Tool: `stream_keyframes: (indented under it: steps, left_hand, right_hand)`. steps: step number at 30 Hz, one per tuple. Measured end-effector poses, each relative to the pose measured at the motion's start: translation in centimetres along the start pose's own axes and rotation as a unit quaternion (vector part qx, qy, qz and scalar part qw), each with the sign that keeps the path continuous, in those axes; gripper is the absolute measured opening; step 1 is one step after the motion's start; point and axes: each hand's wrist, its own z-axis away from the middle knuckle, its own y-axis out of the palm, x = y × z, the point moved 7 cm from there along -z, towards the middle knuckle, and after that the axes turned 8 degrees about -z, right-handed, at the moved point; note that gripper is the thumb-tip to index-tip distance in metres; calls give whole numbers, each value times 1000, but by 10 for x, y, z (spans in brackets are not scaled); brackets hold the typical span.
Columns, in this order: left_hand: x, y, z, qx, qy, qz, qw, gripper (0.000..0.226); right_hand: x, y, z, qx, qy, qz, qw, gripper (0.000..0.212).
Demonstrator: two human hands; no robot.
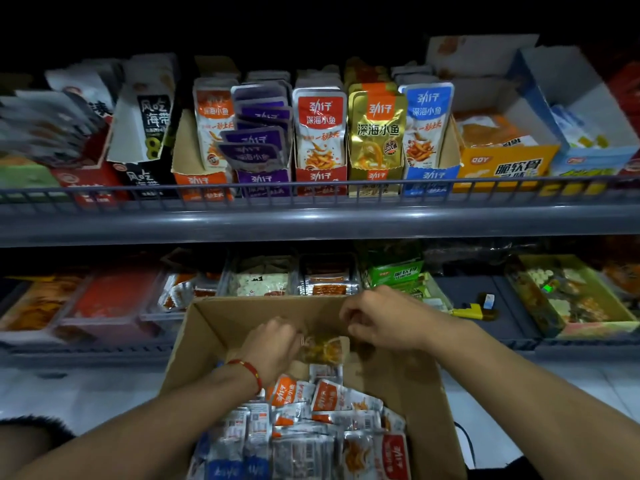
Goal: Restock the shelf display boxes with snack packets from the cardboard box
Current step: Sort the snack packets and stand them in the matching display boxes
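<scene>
An open cardboard box (207, 327) stands in front of the shelves, its near half full of orange, blue and red snack packets (325, 396). My left hand (273, 348), with a red cord at the wrist, reaches into the far part of the box and grips gold packets (325, 349). My right hand (377, 320) hovers over the box's far right side with curled fingers touching the same bunch. On the upper shelf, display boxes hold orange (211, 123), purple (259, 147), red (320, 129), gold (377, 133) and blue (427, 123) packets.
A grey wire rail (311, 192) fronts the upper shelf. A yellow display box (502, 164) and a blue-white one (588, 154) sit at right. The lower shelf holds trays of other snacks, green packets (394, 275) and a yellow object (471, 311).
</scene>
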Motion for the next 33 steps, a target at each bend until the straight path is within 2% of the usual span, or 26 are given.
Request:
stream_keyframes:
  steps: [4,7,9,11,12,15,17,19,21,22,25,26,27,29,31,33]
  left_hand:
    - [-20,-78,12,-116,92,109,983,14]
    - [-11,-118,18,-160,24,259,952,12]
    - [0,-125,23,-158,-58,411,896,29]
    - [-2,-114,28,-92,-131,552,819,46]
    - [-10,-107,32,-46,-148,601,784,43]
    - [-34,-105,38,19,-131,705,697,21]
    - [-37,-106,37,35,-122,753,645,25]
    - [-35,-107,36,49,-133,769,623,29]
    - [-36,-110,35,42,-127,763,633,25]
    - [-34,-114,35,18,-120,739,662,20]
    - [-25,-135,35,-101,-78,539,832,13]
    - [-25,-138,35,-117,-59,483,866,13]
    - [-28,-140,35,-117,-40,452,883,12]
    - [-36,-140,37,-111,-4,427,897,9]
    - [-41,-141,39,-122,10,427,896,9]
    - [-37,-143,39,-132,-5,457,880,10]
  right_hand:
    - [7,4,-1,4,11,-18,1000,46]
    - [11,-7,3,-40,41,-81,995,34]
    - [7,-19,9,-98,76,-163,979,21]
    - [6,-25,17,-134,99,-310,936,14]
    - [9,-25,21,-136,102,-377,910,13]
    - [25,-18,31,-108,92,-495,857,18]
    - [35,-14,33,-101,78,-532,837,24]
    - [40,-15,35,-109,60,-531,838,30]
    - [43,-22,37,-113,35,-492,862,31]
    - [45,-25,38,-111,24,-478,871,29]
    - [40,-42,41,-164,-2,-441,882,29]
    - [37,-48,43,-196,-5,-439,877,31]
    - [33,-53,43,-221,-8,-445,868,35]
    - [35,-58,43,-235,-26,-447,863,38]
    - [38,-62,43,-239,-38,-416,877,30]
    - [36,-69,45,-255,-41,-374,891,21]
